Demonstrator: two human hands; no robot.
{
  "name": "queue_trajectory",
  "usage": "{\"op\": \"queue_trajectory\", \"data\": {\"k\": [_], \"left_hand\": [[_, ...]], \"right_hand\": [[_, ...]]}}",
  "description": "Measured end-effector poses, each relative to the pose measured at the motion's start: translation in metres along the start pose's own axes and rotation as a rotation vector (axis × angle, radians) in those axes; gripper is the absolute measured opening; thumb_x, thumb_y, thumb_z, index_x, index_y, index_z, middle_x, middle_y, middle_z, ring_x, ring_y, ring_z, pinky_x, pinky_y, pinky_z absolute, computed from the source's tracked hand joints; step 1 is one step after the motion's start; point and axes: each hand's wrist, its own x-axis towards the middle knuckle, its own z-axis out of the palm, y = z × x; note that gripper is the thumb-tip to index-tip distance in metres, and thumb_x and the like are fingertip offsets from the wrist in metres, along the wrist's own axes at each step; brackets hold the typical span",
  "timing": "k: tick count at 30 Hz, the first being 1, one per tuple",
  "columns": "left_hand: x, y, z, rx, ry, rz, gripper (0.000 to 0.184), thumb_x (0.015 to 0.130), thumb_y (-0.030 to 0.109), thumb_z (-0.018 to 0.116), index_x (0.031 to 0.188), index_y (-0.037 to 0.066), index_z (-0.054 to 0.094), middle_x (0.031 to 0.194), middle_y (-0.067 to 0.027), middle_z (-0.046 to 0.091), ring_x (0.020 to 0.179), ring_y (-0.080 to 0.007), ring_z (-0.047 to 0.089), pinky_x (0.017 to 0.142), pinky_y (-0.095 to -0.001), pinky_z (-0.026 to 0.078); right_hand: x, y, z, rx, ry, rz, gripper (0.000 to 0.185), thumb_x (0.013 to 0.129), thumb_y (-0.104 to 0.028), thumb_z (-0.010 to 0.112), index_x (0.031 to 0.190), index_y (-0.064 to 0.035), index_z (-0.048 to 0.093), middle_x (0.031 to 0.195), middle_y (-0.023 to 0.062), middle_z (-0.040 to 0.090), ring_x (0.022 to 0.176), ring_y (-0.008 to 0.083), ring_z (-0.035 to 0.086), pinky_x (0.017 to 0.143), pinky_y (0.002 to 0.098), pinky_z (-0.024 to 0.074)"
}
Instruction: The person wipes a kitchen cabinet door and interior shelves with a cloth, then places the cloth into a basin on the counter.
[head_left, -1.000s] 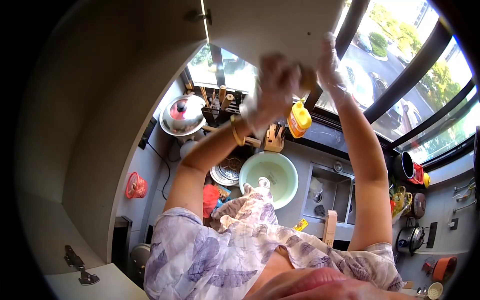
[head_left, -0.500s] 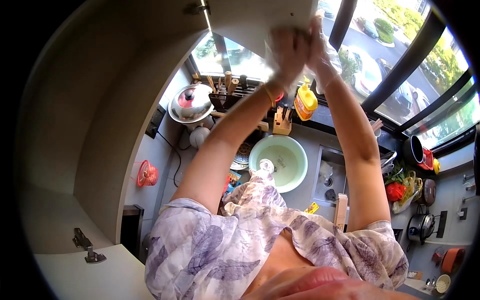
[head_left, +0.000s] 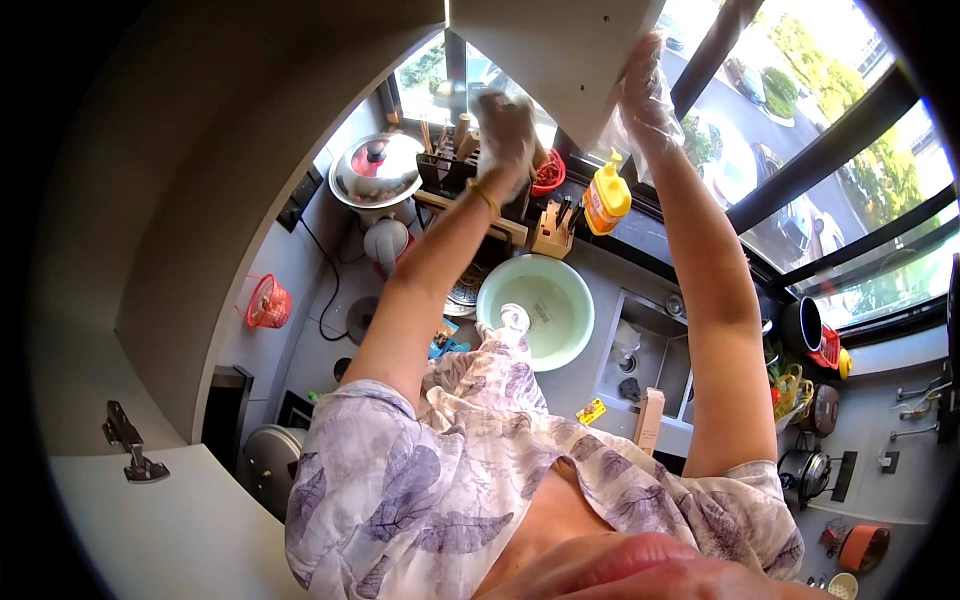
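Observation:
My left hand point(head_left: 505, 135), in a clear plastic glove with a yellow band at the wrist, is closed round something small and dark, too blurred to make out. It is raised in front of the knife rack, left of the open cabinet door point(head_left: 560, 60). My right hand point(head_left: 648, 105), also gloved, grips the right edge of that door. Below the hands are a yellow pump bottle point(head_left: 606, 198), a wooden knife block point(head_left: 553, 230) and a red basket point(head_left: 548, 174).
A pale green basin point(head_left: 562, 315) sits on the counter beside the sink point(head_left: 650, 345). A lidded steel pot point(head_left: 376, 172) stands at the back left. Another cabinet door point(head_left: 160, 520) hangs open at lower left. Windows point(head_left: 800, 170) line the right, with a black pot point(head_left: 801, 325) below.
My left hand has moved away from the door and my right hand, to the left and down. My right hand stays near the door's edge. The view has shifted slightly.

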Motion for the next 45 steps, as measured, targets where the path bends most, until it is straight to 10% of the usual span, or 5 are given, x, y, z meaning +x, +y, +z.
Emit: {"op": "queue_trajectory", "data": {"k": [20,26,29,31,45], "left_hand": [[-0.054,0.020,0.028,0.264,0.117,0.965,0.021,0.091,0.017,0.043,0.090,-0.003,0.049,0.088,-0.0185,0.049,0.081,-0.0289,0.049,0.071,-0.0407,0.040],[0.058,0.031,0.023,0.306,0.173,0.403,0.031,0.094,0.028,0.041,0.086,0.001,0.054,0.078,-0.0161,0.053,0.073,-0.0317,0.053,0.069,-0.0415,0.046],[-0.057,0.057,-0.019,1.237,0.242,1.184,0.016,0.078,0.002,0.052,0.092,-0.004,0.051,0.084,-0.0168,0.047,0.074,-0.0273,0.043,0.068,-0.0385,0.044],[-0.072,0.036,-0.007,0.243,-0.003,0.958,0.016,0.081,0.005,0.053,0.095,-0.002,0.051,0.084,-0.0146,0.049,0.075,-0.0239,0.046,0.070,-0.0368,0.044],[-0.076,0.061,-0.021,0.244,-0.051,0.991,0.020,0.084,0.014,0.050,0.098,-0.001,0.052,0.099,-0.0224,0.048,0.086,-0.0368,0.051,0.083,-0.0476,0.042]], "right_hand": [[0.015,0.047,0.007,0.785,0.042,0.064,0.051,0.094,-0.044,0.036,0.126,-0.0049,0.045,0.113,0.0067,0.055,0.099,0.0143,0.052,0.086,0.0251,0.0430],[0.016,0.058,0.016,0.972,0.049,0.110,0.046,0.096,-0.038,0.040,0.127,-0.0052,0.045,0.114,0.0053,0.054,0.098,0.0131,0.052,0.085,0.0237,0.0437],[0.017,0.066,0.024,1.343,-0.015,0.211,0.043,0.096,-0.036,0.042,0.127,-0.0053,0.044,0.114,0.0045,0.054,0.098,0.0125,0.053,0.084,0.0229,0.0440],[0.020,0.070,0.026,1.436,-0.044,0.231,0.042,0.097,-0.034,0.043,0.128,-0.0054,0.044,0.115,0.0040,0.054,0.098,0.0121,0.053,0.084,0.0224,0.0442],[0.009,0.037,0.033,0.759,-0.005,-0.084,0.037,0.098,-0.031,0.034,0.124,-0.0042,0.041,0.110,0.0047,0.052,0.099,0.0129,0.050,0.086,0.0228,0.0437]]}}
